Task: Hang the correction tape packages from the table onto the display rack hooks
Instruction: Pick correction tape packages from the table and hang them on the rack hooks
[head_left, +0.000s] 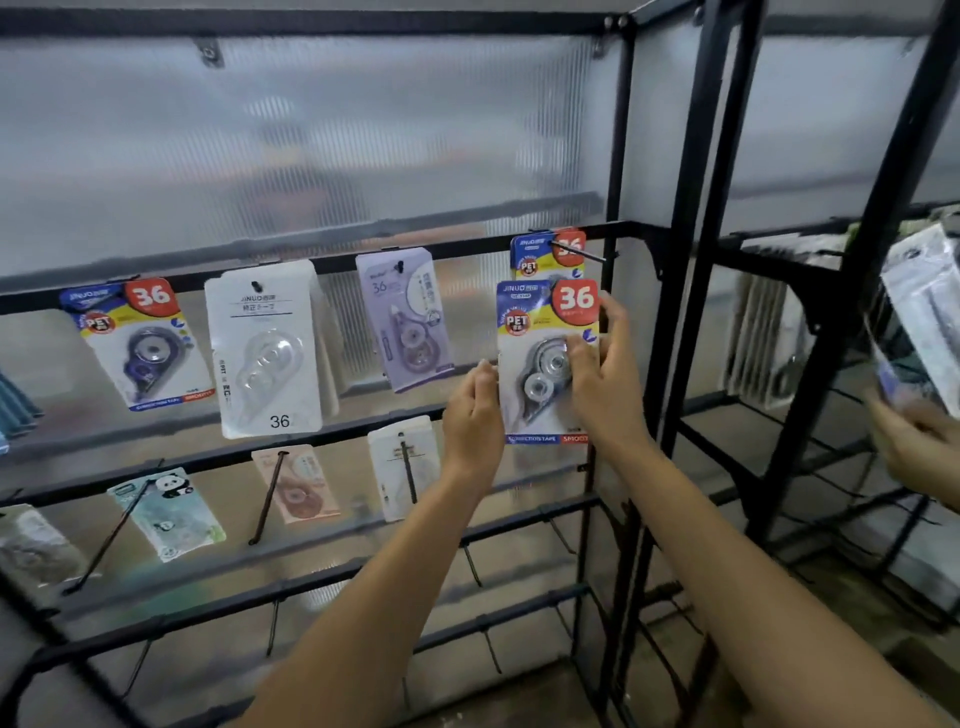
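rear package (545, 254) half-hidden, teal packages (15, 405) cut off

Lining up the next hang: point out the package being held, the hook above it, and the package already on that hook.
held package (545, 364): head view, blister over the tape wheels
hook (579, 252): head view, bare black prong
hung package (535, 254): head view, blue header card

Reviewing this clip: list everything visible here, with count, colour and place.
held package: 1, blue-yellow-red, below the rightmost top hook
hung package: 1, same colours, on the hook above it
other top-row packages: 3, blue-yellow, white, lilac
lower-row packages: 3, panda green, pink, white
display rack: black frame, translucent back
another person's hand: far right, holding a packet
left hand: grips held package's left edge
right hand: grips its right side
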